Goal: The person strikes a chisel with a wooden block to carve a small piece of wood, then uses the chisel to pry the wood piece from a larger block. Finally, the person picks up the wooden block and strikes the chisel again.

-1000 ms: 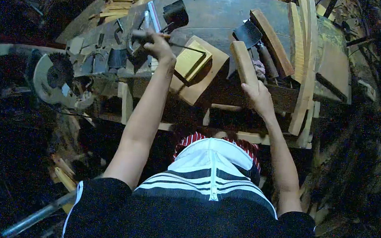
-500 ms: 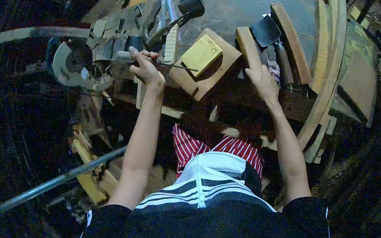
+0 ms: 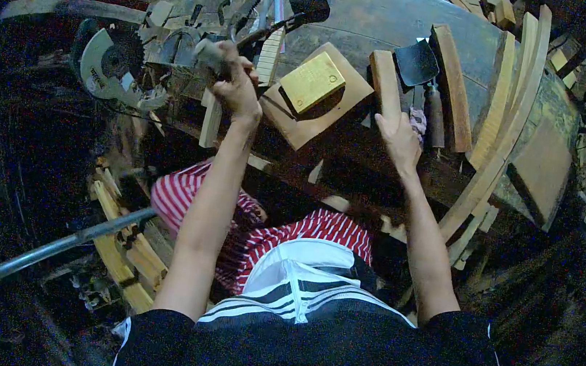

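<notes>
My left hand (image 3: 237, 92) is closed round a tool with a pale grey handle (image 3: 209, 57), raised near the bench's left part; its shaft is hard to make out. My right hand (image 3: 399, 139) grips the near end of a brown wooden block (image 3: 385, 85). Between the hands, a yellow rectangular block (image 3: 313, 81) with small round marks rests on a flat brown board (image 3: 307, 130). Just right of the wooden block are a black flat blade (image 3: 416, 63) and a dark handle (image 3: 433, 116).
A circular saw (image 3: 107, 61) sits at the left. Long curved wood strips (image 3: 506, 147) and a brown bar (image 3: 454, 93) lie on the right. Beyond my left hand are a dark flat tool (image 3: 310, 0) and a pale ruler-like strip (image 3: 270, 56). A metal pipe (image 3: 66, 246) slants at lower left.
My left hand has risen slightly and turned the tool, whose shaft no longer points across the yellow block. The view has shifted, and a striped trouser leg shows farther left.
</notes>
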`<state>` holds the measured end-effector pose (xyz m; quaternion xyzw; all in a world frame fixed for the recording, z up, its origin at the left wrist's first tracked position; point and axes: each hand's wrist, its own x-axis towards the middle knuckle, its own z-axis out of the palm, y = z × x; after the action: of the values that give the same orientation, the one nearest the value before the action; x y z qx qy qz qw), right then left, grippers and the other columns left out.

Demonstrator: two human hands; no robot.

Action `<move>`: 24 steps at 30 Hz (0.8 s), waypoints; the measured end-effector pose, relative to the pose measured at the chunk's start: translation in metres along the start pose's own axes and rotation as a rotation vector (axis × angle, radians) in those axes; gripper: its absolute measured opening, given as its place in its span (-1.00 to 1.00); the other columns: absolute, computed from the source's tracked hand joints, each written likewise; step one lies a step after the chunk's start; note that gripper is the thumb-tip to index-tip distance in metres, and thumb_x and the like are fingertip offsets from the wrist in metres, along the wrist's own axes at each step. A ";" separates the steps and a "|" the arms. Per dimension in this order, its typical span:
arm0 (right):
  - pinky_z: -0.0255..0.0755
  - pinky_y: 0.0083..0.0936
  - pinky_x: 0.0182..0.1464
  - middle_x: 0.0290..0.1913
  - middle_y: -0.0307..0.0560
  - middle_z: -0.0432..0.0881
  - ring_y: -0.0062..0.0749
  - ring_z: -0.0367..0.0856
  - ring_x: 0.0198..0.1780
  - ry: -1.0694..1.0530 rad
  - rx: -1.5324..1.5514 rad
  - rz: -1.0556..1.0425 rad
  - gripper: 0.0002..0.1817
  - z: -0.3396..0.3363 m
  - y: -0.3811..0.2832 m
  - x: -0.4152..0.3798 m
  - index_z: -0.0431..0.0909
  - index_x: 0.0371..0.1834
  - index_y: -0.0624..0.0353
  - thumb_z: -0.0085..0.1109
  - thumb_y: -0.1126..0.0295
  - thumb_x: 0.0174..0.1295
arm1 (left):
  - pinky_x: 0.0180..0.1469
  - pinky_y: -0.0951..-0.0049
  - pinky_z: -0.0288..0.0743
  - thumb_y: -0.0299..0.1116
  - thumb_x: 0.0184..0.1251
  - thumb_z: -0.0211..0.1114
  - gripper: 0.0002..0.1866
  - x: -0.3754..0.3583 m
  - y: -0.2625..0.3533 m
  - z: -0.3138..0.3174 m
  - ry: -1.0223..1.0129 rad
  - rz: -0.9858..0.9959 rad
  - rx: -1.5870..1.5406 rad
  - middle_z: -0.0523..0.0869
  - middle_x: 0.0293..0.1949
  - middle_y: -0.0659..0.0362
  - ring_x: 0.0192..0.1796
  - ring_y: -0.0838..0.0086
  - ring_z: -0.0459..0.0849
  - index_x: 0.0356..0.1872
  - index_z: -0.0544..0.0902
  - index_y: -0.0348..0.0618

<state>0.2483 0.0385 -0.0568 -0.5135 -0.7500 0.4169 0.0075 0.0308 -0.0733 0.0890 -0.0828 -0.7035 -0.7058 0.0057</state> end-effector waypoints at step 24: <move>0.52 0.03 -0.24 -0.33 0.29 0.66 0.19 0.66 -0.24 0.239 -0.123 0.020 -0.31 0.019 -0.003 -0.006 0.46 -0.10 0.11 0.12 -0.31 0.03 | -0.33 0.42 0.51 -0.24 0.35 0.11 -0.77 0.041 -0.018 0.055 -0.357 -0.051 -0.371 0.56 -0.52 0.14 -0.45 0.43 0.59 -0.25 0.45 -0.23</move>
<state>0.2399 0.0219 -0.0651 -0.5664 -0.7627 0.3063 0.0611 -0.0058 -0.0140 0.0761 -0.1877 -0.5536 -0.7971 -0.1517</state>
